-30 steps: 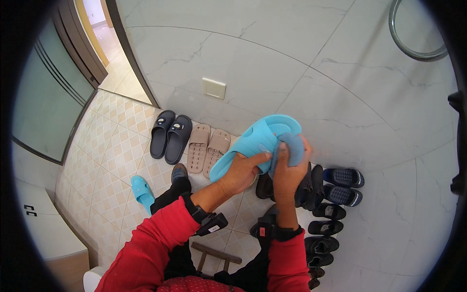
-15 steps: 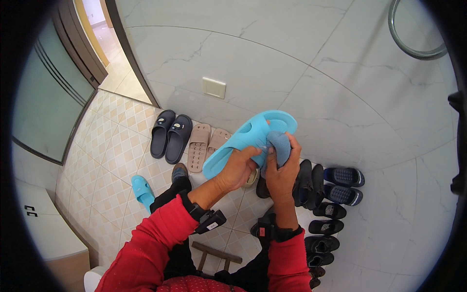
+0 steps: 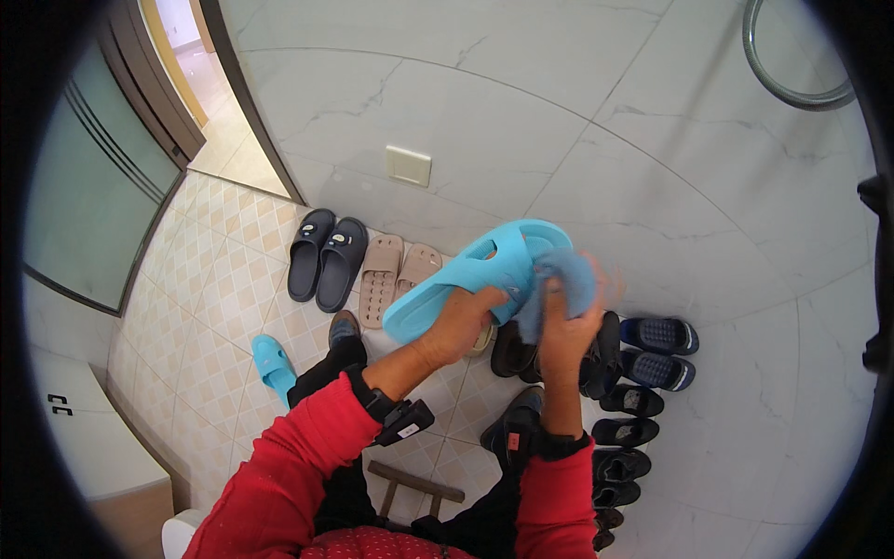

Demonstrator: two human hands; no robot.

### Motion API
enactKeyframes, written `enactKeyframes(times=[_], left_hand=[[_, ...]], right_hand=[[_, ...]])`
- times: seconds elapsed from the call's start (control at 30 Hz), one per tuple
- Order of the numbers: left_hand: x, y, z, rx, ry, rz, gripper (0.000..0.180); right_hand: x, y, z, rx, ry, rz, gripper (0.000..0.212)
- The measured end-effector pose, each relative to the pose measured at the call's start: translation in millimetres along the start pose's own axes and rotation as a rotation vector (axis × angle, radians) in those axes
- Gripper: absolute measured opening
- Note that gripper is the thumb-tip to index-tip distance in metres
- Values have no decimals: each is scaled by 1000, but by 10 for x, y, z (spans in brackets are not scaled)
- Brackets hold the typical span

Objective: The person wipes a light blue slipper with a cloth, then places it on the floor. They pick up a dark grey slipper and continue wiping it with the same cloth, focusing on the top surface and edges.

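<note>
**Both hands busy on one blue slide sandal**

Right now your left hand [image 3: 461, 321] is wrapped around the light blue slide sandal [image 3: 484, 270], fingers closed on its underside near the middle, so the sandal sits raised in front of the marble-look wall, toe end toward 2 o'clock and heel end toward 8 o'clock. Your right hand [image 3: 563, 321] is clenched on a blue cloth [image 3: 559, 279] and presses it against the sandal's strap end; that hand is blurred, so the exact finger positions cannot be made out.

Below your hands, shoes line the foot of the wall. At 10 o'clock from the held sandal stands a pair of dark navy slides [image 3: 326, 256], and just beside them a pair of beige slides [image 3: 396, 275]. At 8 o'clock a second light blue slide sandal [image 3: 273, 363] lies alone on the patterned floor tiles [image 3: 205, 307]. At 4 o'clock a pair of blue shoes with dark soles [image 3: 656, 349] sits near the wall, with a row of black shoes [image 3: 624, 438] running down from it. Your right forearm hides part of the dark footwear directly beneath it. A white wall socket plate [image 3: 409, 165] sits at 11 o'clock.
</note>
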State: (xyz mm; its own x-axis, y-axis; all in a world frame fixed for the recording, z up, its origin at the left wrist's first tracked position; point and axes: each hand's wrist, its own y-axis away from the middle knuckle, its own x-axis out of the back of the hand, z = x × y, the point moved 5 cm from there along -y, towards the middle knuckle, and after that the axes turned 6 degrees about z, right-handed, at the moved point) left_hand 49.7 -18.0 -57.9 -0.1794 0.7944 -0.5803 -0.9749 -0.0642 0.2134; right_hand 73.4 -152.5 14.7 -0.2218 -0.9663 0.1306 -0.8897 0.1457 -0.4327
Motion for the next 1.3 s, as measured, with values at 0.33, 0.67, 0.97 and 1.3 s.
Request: enactKeyframes(times=[0.33, 0.67, 0.97, 1.3], left_hand=[[-8, 42, -65, 95, -155, -123, 53], [-92, 123, 141, -99, -391, -129, 47], [-171, 218, 263, -80, -350, -91, 32], [-56, 100, 93, -9, -183, -121, 50]], right_hand=[[-26, -24, -18, 48, 297, 33, 39], [-12, 5, 1, 17, 94, -28, 44], [-93, 44, -14, 19, 116, -100, 46], [125, -23, 76, -120, 33, 215, 47]])
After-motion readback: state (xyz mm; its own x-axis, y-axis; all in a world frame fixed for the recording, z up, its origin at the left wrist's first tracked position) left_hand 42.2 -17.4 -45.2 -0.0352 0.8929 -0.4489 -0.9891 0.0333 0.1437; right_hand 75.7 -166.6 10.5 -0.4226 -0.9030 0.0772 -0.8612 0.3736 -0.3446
